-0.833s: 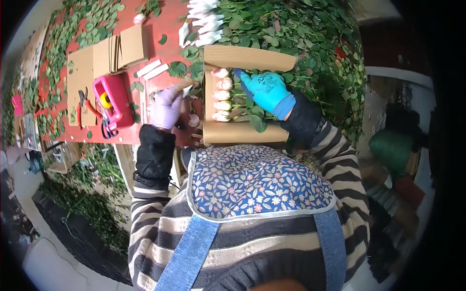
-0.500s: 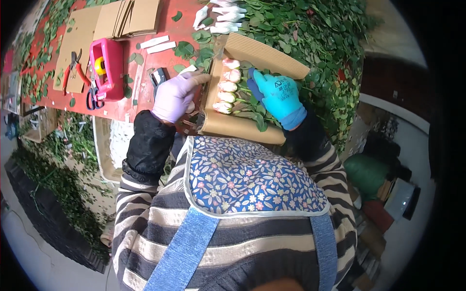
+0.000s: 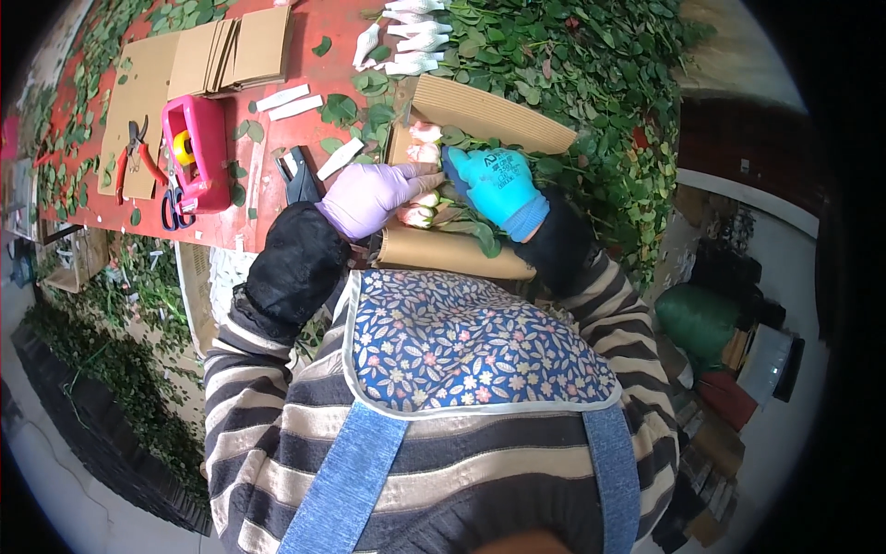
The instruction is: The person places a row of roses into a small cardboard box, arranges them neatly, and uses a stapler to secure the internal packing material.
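Here, two gloved hands rest on a row of pale rose buds lying in a folded sheet of corrugated cardboard.

The left hand (image 3: 369, 196), in a purple glove, lies flat with fingers pressed together, their tips on the rose buds (image 3: 420, 210). The right hand (image 3: 496, 182), in a blue glove, lies loosely curled over the stems just beside those fingertips. The cardboard (image 3: 484, 113) walls rise beyond and below both hands. A pink tray (image 3: 205, 155) sits well left of the purple fingers.

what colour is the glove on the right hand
Bright blue, clearest in the head view: the right hand rests on the stems.
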`<state>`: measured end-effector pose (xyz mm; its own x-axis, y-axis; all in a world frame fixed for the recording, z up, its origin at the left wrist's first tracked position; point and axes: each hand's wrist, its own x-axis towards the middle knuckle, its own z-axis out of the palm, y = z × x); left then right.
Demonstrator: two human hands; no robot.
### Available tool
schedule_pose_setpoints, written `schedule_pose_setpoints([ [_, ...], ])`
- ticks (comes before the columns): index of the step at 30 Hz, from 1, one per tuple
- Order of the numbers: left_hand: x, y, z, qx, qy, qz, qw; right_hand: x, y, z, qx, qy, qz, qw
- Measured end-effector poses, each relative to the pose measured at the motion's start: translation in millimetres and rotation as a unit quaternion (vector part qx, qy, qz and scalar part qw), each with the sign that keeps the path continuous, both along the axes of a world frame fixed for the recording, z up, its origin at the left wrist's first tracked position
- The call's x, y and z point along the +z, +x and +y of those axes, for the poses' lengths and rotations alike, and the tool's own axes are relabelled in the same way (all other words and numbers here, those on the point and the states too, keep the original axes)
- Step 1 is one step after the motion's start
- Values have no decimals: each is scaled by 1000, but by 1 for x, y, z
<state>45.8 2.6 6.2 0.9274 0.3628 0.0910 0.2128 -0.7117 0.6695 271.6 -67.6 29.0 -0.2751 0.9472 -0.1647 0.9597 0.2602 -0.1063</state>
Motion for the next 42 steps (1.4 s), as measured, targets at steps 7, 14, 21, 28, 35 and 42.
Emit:
schedule_pose_setpoints([
  [7, -7, 8, -8, 39, 40, 39, 998, 14, 6, 0, -1, 25, 11, 1000],
  [14, 17, 16, -2, 165, -639, -29, 751, -1, 13, 1, -25, 49, -1, 999],
  [21, -10, -19, 9, 182, -339, -152, 911, -9, 11, 2, -39, 40, -11, 998],
  [28, -19, -19, -19, 265, -377, -33, 887, -5, 17, 7, -23, 38, 48, 998],
  [35, -21, 1, -22, 283, -517, -36, 807, -12, 22, 7, -24, 53, 50, 997],
  [42, -24, -10, -12, 314, -493, -106, 804, 1, 25, 0, -17, 100, 56, 993],
])
